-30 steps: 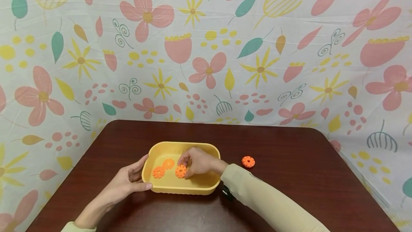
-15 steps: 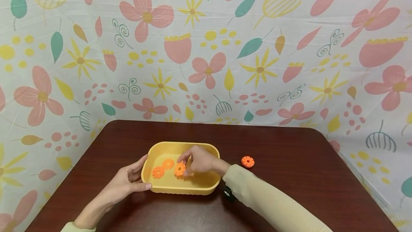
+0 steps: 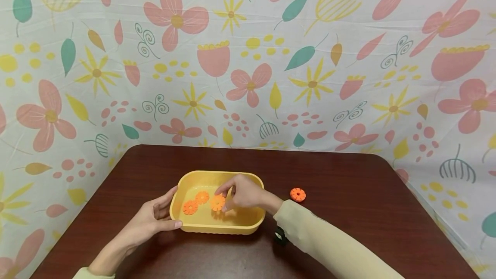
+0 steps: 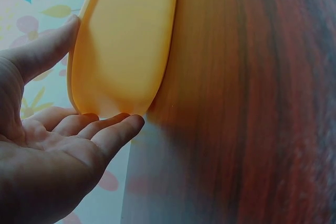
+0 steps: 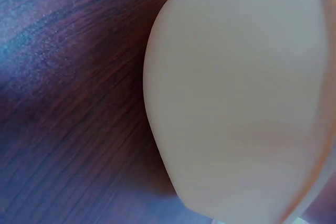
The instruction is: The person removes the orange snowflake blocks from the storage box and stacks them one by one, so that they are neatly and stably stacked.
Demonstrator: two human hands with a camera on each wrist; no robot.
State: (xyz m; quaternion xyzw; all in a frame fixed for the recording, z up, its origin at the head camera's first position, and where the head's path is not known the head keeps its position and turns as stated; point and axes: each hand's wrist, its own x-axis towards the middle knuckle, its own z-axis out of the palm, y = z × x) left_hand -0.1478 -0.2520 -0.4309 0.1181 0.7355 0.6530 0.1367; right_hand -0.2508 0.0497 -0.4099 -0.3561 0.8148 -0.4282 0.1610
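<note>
My right hand (image 3: pixel 245 193) reaches into a yellow tray (image 3: pixel 217 229) and pinches an orange notched plastic disc (image 3: pixel 218 203) between thumb and fingers, tilted just above the tray floor. Two similar orange discs (image 3: pixel 190 207) lie flat in the tray's left half, touching or nearly so. At the tray's left end my left hand (image 3: pixel 153 218) holds the tray, thumb at the near corner and fingers along the end wall. The left wrist view shows those fingers (image 4: pixel 118 129) against the tray's outer end. In the right wrist view the hand is hidden; a blurred pale surface fills much of it.
To the right of the tray, an orange disc piece (image 3: pixel 298 194), thicker than the others, lies on the dark brown table (image 3: pixel 348 210). A flowered cloth (image 3: pixel 248 55) hangs behind the table and along its sides.
The right hand has lifted slightly with its disc, which has tilted and come up off the tray floor. The right forearm has shifted a little rightward. The left hand and tray stay put.
</note>
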